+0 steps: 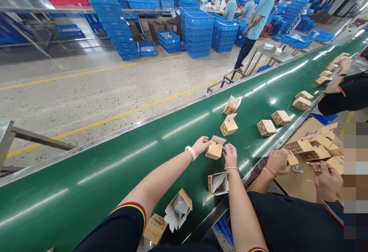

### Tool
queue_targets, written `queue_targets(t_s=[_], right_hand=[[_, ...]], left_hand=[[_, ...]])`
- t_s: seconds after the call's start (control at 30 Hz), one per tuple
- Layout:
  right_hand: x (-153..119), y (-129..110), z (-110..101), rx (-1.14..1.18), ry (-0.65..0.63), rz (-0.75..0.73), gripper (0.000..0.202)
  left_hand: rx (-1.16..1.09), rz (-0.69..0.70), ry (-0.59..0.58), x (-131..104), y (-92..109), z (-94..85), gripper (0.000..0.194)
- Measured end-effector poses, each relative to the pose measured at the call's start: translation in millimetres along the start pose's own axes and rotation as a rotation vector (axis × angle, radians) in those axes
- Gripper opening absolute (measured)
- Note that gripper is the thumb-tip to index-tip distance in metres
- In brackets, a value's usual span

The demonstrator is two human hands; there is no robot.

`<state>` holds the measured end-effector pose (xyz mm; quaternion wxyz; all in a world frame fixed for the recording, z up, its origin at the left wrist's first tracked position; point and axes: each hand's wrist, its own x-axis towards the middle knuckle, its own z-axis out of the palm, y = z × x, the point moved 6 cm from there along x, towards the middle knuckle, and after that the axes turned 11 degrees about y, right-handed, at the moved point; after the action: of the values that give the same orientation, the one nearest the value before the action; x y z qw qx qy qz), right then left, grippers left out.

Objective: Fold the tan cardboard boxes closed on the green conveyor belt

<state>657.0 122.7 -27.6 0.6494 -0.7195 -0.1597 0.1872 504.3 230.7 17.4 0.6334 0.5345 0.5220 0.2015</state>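
On the green conveyor belt a small tan cardboard box (214, 150) stands between my two hands with its flap raised. My left hand (201, 146) reaches in from the left, fingers stretched out to the box's upper edge; whether they press on it I cannot tell. Just right of the box is my right hand (230, 155), its fingers slightly bent and apart. Below my right hand lies an open box (218, 183) with a pale lining showing. Nearer me are another open box (178, 209), with clear plastic inside, and a tan box (155, 228) partly behind my left arm.
Further along the belt (138, 167) are two flap-up boxes (229, 126) and several closed boxes (266, 128). At right, a co-worker's hands (329, 181) work over cardboard with a pile of boxes (313, 146). A metal rail (178, 114) edges the belt; blue crates (198, 33) stand beyond.
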Motion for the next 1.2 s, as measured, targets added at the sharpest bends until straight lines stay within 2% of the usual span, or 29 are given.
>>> queue_targets(t_s=[0.07,0.17,0.23,0.3,0.33,0.4,0.47,0.53,0.57,0.63,0.73,0.83,0.9,0.97,1.0,1.07,1.13,1.2], right_hand=[[6,-25,-13,0.025,0.109,-0.011,0.036],[5,-81,-24,0.04,0.211,-0.109,0.037],[-6,-122,-22,-0.044,0.146,-0.267,0.038],[-29,-150,-21,-0.22,-0.007,-0.446,0.034],[-43,-156,-23,-0.323,-0.078,-0.525,0.031],[-71,-149,-38,-0.516,-0.15,-0.645,0.024],[-93,-124,-57,-0.662,-0.136,-0.71,0.02],[-105,-94,-69,-0.746,-0.147,-0.737,0.011],[-107,-81,-70,-0.765,-0.159,-0.747,0.004],[-101,-67,-62,-0.763,-0.17,-0.774,0.011],[-82,-73,-27,-0.726,-0.181,-0.828,0.019],[-69,-83,26,-0.709,-0.341,-0.87,0.019],[-69,-81,59,-0.681,-0.498,-0.884,0.019],[-73,-74,79,-0.585,-0.596,-0.873,0.018],[-73,-70,83,-0.504,-0.599,-0.846,0.021],[-69,-60,83,-0.309,-0.532,-0.744,0.039],[-60,-48,77,-0.14,-0.451,-0.625,0.052],[-51,-40,70,-0.03,-0.403,-0.546,0.054]], left_hand=[[0.008,0.012,0.009,-9,13,-24.6,0.03],[0.057,0.056,0.001,-33,33,-74.9,0.032],[0.098,0.106,-0.002,-57,45,-113.5,0.037],[0.13,0.148,0.014,-86,54,-151.2,0.042],[0.145,0.161,0.03,-101,57,-168.1,0.043],[0.169,0.18,0.075,-130,60,-195.4,0.046],[0.171,0.195,0.119,-153,60,-212.2,0.047],[0.159,0.21,0.15,-166,56,-219.2,0.048],[0.156,0.216,0.16,-169,53,-219.8,0.048],[0.163,0.223,0.169,-165,44,-216.4,0.048],[0.213,0.262,0.164,-145,30,-200.7,0.045],[0.359,0.391,0.198,-119,17,-173.1,0.04],[0.502,0.557,0.219,-104,10,-147.5,0.042],[0.653,0.731,0.162,-91,-1,-116.6,0.048],[0.718,0.798,0.113,-84,-9,-101.7,0.051],[0.796,0.88,0.053,-70,-26,-78.8,0.053],[0.781,0.949,0.058,-58,-37,-65.0,0.054],[0.704,1.032,0.085,-51,-42,-56.7,0.055]])
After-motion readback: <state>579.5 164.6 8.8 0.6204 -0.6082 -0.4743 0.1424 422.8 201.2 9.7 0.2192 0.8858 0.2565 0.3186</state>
